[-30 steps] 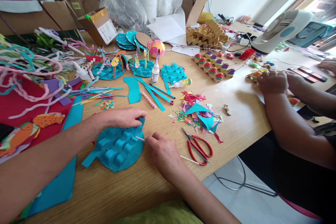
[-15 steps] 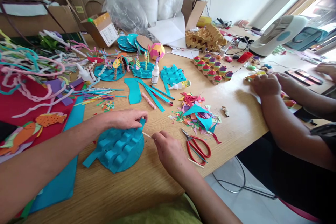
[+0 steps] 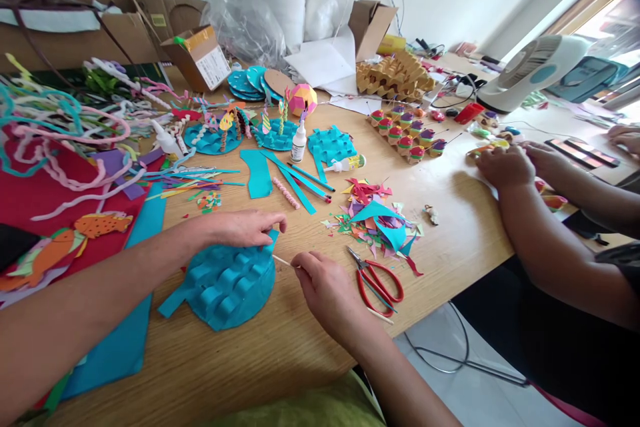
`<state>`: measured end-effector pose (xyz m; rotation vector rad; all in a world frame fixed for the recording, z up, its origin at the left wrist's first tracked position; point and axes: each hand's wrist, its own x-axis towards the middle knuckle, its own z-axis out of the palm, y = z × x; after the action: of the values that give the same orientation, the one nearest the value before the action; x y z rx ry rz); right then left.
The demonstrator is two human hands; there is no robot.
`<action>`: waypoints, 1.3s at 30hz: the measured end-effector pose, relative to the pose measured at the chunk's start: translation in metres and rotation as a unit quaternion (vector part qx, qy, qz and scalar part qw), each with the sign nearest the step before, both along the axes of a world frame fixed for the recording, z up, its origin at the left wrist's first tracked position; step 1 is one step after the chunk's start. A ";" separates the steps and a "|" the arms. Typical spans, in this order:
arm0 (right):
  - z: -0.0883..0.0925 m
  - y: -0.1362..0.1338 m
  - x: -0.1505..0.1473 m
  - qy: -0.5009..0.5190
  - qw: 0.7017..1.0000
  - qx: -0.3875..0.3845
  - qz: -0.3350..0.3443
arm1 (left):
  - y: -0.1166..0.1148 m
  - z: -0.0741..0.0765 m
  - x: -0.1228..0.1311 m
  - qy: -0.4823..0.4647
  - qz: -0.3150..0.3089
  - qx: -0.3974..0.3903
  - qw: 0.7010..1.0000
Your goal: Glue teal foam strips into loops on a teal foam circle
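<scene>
A round blue disc (image 3: 225, 313) covered with rows of looped blue strips lies on the table in front of me. My left hand (image 3: 245, 227) is over its far edge, with thumb and fingers closed at the raised end of a blue paper strip (image 3: 273, 239). My right hand (image 3: 325, 287) pinches a thin wooden stick (image 3: 284, 261), whose tip points at the disc's right edge near that strip. Another strip end (image 3: 173, 303) sticks out at the disc's lower left. Red-handled scissors (image 3: 377, 280) rest to the right of my right hand, beside another wooden stick (image 3: 381, 315).
Paper scraps (image 3: 375, 213) are heaped beyond the scissors. Glue bottles (image 3: 299, 142), finished blue discs (image 3: 213, 137) and a painted egg carton (image 3: 407, 133) stand farther back. Pipe cleaners (image 3: 65, 127) pile up at left. Another person's hands (image 3: 505, 163) work at right near a fan (image 3: 533, 73).
My left index finger has stretched a little to the right above the strip. The right hand and its stick stay close to the disc's edge. The view has shifted slightly.
</scene>
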<state>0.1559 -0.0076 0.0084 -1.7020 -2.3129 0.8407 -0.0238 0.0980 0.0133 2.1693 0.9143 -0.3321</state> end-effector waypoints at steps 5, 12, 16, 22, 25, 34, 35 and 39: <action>-0.001 0.000 -0.003 0.012 1.000 0.000 0.009 | -0.001 -0.002 -0.001 -0.008 -0.015 -0.012 1.000; -0.001 -0.002 0.002 0.026 1.000 -0.012 -0.001 | -0.003 -0.001 -0.001 -0.024 0.000 -0.008 1.000; -0.007 -0.003 -0.001 0.037 0.999 -0.012 -0.003 | -0.005 -0.001 0.000 -0.030 0.021 -0.006 0.999; -0.012 -0.004 -0.004 0.044 0.999 -0.020 -0.019 | -0.005 0.000 0.001 -0.050 0.021 -0.015 0.998; -0.011 -0.005 -0.003 0.047 0.998 -0.024 -0.021 | -0.004 -0.001 0.001 -0.053 0.007 -0.022 0.998; -0.003 -0.005 0.004 0.039 0.999 -0.010 -0.026 | -0.004 0.004 0.001 -0.030 -0.033 -0.025 0.999; -0.002 -0.004 0.005 0.037 0.999 -0.008 -0.025 | -0.005 0.004 0.001 -0.026 -0.038 -0.020 0.999; 0.000 -0.003 0.004 0.026 0.999 -0.017 -0.008 | -0.006 0.004 0.002 -0.013 -0.055 -0.007 0.998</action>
<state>0.1599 -0.0108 0.0084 -1.6879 -2.2607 0.9154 -0.0219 0.0915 0.0175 2.2096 0.7780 -0.3612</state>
